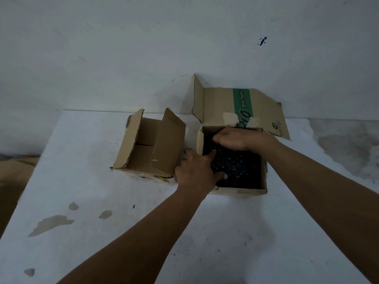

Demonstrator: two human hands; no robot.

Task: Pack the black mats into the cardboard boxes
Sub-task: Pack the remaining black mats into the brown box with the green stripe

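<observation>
Inside the green-striped box [242, 191], a black mat [238, 169] is seen lying flat, so packing there is judged well advanced. The mat is pressed by the spread, fairly straight fingers of the left hand [196, 171], laid over the box's left wall. The right hand [231, 139] is curled at the box's far edge; whether anything is gripped cannot be told. Left of that box, a second box [170, 140] is seen open and apparently unfilled. Two boxes are counted and one mat surface; any layers beneath cannot be counted.

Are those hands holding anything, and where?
The black textured mat in the open cardboard box: left hand presses its left side; right hand is on its far edge, grip unclear.
</observation>
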